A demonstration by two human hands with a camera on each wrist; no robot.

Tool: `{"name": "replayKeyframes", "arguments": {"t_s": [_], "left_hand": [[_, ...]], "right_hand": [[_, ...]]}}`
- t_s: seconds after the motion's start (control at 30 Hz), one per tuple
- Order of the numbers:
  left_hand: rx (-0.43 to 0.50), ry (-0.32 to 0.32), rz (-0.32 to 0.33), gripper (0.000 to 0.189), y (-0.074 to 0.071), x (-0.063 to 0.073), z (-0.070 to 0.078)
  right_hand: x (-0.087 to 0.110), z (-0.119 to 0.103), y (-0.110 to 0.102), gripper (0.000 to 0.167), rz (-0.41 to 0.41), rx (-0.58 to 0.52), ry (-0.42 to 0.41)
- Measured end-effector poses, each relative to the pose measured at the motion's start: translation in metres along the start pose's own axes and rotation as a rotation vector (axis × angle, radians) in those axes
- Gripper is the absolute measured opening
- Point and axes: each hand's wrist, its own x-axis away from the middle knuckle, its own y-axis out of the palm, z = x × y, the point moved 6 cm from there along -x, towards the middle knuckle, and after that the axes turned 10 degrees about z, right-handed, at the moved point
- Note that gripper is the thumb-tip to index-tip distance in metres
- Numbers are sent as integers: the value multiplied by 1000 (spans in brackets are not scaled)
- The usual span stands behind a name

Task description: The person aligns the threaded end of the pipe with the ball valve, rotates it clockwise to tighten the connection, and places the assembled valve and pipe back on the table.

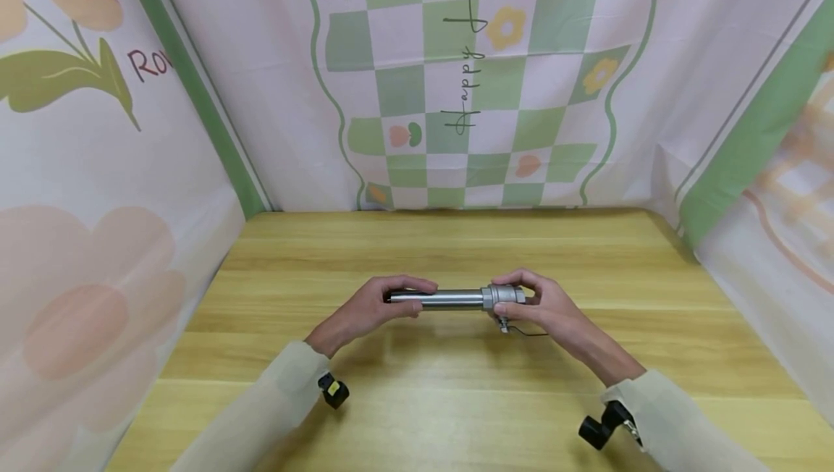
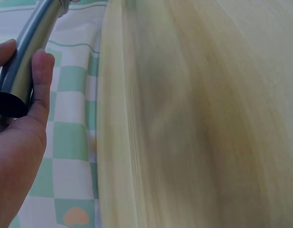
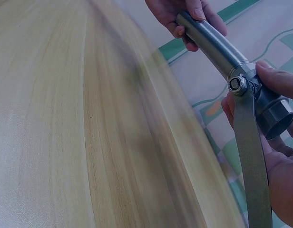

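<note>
Above the wooden table, a shiny metal pipe [image 1: 456, 299] lies level between both hands. Its right end meets a metal ball valve [image 1: 500, 297] with a hex collar. My left hand [image 1: 374, 307] grips the pipe near its free left end, thumb on the near side and fingers on the far side. The pipe's hollow open end [image 2: 10, 104] faces the left wrist camera. Around the valve body curl the thumb and fingers of my right hand [image 1: 544, 305]. The valve's flat lever handle [image 3: 251, 156] hangs from a nut on its side in the right wrist view.
The wood-grain table [image 1: 417, 399] spreads beneath both hands. Behind it hangs a checked green and white curtain [image 1: 449, 95], with patterned cloth [image 1: 117, 240] along the left side too. A small black camera [image 1: 334, 390] sits at the left cuff, another camera [image 1: 596, 431] at the right.
</note>
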Motion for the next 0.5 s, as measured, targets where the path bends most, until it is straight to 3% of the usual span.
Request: {"name": "replayKeyframes", "arguments": {"t_s": [0.5], "left_hand": [[-40,63,21,33,2,2,4]], "right_hand": [[1,-2,1,45,-1,4,-4]]}}
